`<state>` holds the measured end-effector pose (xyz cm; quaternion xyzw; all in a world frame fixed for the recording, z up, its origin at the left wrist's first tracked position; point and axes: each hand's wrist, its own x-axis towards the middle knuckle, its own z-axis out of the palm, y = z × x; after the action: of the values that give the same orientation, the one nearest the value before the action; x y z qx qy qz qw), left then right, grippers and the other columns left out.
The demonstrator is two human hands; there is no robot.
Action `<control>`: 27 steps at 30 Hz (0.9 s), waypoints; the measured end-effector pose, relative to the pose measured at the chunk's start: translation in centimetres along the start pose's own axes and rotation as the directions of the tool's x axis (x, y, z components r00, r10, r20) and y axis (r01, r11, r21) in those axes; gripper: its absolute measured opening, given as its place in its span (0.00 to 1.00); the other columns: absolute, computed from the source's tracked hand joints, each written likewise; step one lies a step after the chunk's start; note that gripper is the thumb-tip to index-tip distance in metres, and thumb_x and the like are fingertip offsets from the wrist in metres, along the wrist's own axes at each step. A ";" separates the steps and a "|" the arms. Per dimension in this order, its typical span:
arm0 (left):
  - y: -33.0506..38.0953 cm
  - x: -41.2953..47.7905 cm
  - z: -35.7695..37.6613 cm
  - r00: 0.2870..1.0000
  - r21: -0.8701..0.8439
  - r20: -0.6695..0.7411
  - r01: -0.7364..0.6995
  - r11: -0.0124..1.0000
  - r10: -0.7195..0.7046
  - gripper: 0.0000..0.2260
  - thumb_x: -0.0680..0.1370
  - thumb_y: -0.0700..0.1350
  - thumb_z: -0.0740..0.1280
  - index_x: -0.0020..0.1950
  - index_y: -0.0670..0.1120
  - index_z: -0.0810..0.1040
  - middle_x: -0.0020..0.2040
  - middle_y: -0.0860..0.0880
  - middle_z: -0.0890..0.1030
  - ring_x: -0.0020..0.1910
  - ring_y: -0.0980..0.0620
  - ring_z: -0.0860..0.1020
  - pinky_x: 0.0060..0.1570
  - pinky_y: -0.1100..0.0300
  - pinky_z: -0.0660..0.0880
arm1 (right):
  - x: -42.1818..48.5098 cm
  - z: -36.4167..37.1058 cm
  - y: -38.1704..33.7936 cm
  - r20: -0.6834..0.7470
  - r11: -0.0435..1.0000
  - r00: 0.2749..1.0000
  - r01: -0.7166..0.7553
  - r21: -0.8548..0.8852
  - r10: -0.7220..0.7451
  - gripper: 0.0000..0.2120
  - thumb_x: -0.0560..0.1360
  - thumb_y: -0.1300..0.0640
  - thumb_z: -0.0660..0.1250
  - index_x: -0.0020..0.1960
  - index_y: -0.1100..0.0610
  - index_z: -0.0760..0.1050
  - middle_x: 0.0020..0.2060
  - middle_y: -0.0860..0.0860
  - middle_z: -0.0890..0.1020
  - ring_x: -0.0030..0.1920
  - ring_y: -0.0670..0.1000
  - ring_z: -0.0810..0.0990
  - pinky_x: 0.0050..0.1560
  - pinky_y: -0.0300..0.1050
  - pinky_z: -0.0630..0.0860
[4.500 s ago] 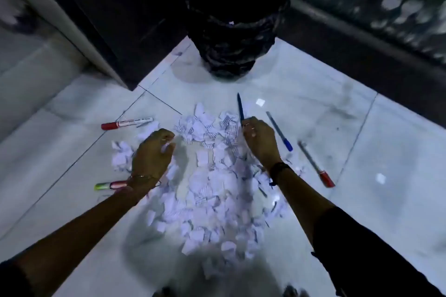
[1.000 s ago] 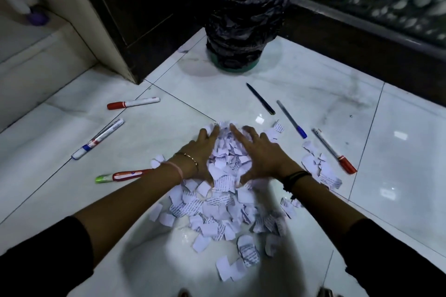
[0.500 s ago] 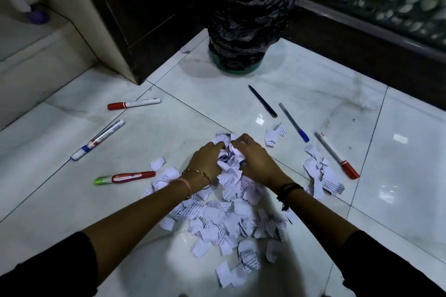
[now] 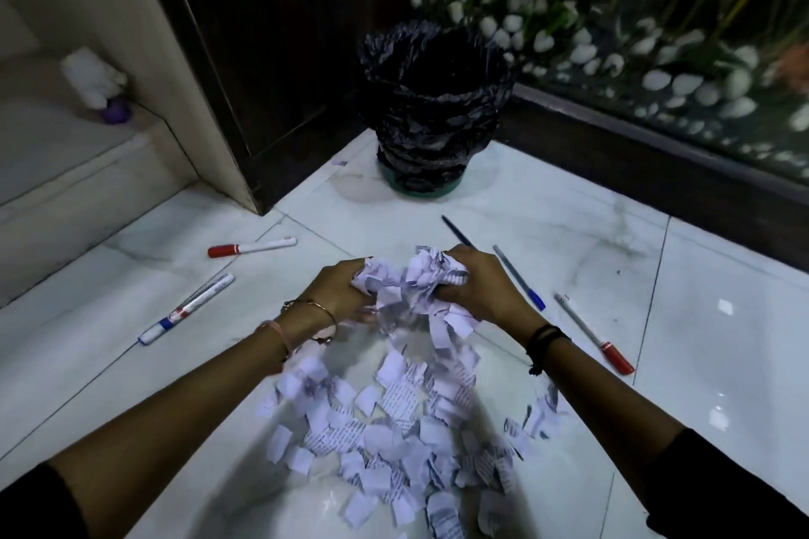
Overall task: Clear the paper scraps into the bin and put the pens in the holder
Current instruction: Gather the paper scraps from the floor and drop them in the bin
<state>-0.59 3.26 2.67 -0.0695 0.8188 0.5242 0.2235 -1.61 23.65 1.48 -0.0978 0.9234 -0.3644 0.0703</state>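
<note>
Your left hand [image 4: 339,291] and right hand [image 4: 475,287] grip a bundle of scraps [image 4: 409,282], hiding your fingertips; crumpled printed bits blur underneath.

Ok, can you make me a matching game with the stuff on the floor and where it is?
Things:
1. bin
2. red-capped marker
3. blue-capped pen
4. bunch of scraps

Places:
A. held between both hands
B. on the floor, left of the hands
C. by the dark wall, at the back
D. on the floor, right of the hands

Pairs: 1-C, 2-B, 3-D, 4-A
</note>
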 end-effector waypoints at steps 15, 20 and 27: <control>19.9 5.2 -8.5 0.986 -0.170 0.044 -0.152 0.974 0.162 0.18 0.73 0.35 0.69 0.62 0.37 0.74 0.52 0.44 0.76 0.38 0.53 0.78 0.39 0.64 0.80 | 10.6 -15.8 -9.9 -0.130 0.945 0.991 0.068 0.319 -0.027 0.12 0.66 0.65 0.74 0.33 0.48 0.80 0.26 0.42 0.80 0.29 0.41 0.74 0.30 0.35 0.69; 24.9 10.3 -8.6 0.995 -0.297 -0.044 -0.100 0.950 0.091 0.09 0.73 0.31 0.67 0.49 0.40 0.70 0.48 0.47 0.72 0.33 0.53 0.79 0.26 0.66 0.78 | 17.6 -18.5 -10.1 -0.215 0.933 0.975 0.028 0.360 0.054 0.06 0.64 0.65 0.75 0.38 0.56 0.83 0.31 0.48 0.82 0.34 0.47 0.77 0.37 0.40 0.72; 23.9 18.1 -7.1 0.972 -0.195 -0.219 -0.127 0.973 0.083 0.17 0.69 0.39 0.69 0.56 0.41 0.72 0.43 0.42 0.74 0.31 0.48 0.72 0.19 0.65 0.70 | 24.8 -16.4 -7.7 -0.155 0.974 0.962 -0.215 0.076 0.224 0.06 0.70 0.61 0.70 0.43 0.63 0.76 0.35 0.54 0.75 0.33 0.51 0.72 0.30 0.42 0.66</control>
<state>-27.13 9.65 16.94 -0.1039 0.7811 0.6076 0.0993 -28.05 23.24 17.21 0.0373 0.9200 -0.3882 0.0375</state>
